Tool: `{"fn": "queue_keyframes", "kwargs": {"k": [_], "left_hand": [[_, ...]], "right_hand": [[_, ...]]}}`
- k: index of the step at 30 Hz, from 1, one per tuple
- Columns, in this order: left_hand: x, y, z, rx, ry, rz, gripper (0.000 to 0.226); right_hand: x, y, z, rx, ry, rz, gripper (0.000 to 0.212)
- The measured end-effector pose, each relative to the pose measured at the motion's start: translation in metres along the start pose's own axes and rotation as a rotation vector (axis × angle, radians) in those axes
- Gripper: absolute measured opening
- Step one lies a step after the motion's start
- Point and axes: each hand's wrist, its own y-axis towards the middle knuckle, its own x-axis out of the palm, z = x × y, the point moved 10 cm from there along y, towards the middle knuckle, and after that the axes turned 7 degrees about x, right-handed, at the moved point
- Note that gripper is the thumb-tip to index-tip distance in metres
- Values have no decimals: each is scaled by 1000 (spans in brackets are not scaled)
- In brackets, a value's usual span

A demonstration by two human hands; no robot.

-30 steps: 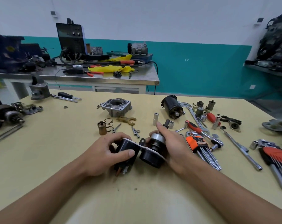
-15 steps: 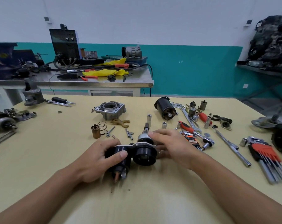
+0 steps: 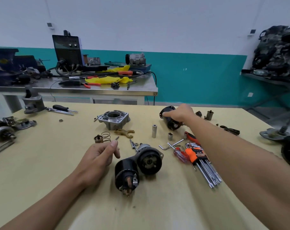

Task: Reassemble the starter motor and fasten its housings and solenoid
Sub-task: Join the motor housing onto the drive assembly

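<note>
Yellow-topped surface (image 3: 41, 163), head view: the left hand (image 3: 97, 158) rests on it with an idle, loosely curled grip holding nothing, while the right hand (image 3: 179, 112) reaches to the far side, its grip bent over the black motor body (image 3: 170, 124). Bare surface lies open toward the near edge and to the left; hex keys (image 3: 205, 168) crowd the right. Between the forearms lies the solenoid assembly (image 3: 146, 161), unheld: two joined black cylinders, copper terminals facing the camera.
</note>
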Motion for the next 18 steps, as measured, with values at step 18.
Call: {"fn": "queue_keyframes", "kwargs": {"k": [18], "left_hand": [[0,8,-2,20,1,38,63]], "right_hand": [[-73,-97,-19,-523,601,10,45]]}}
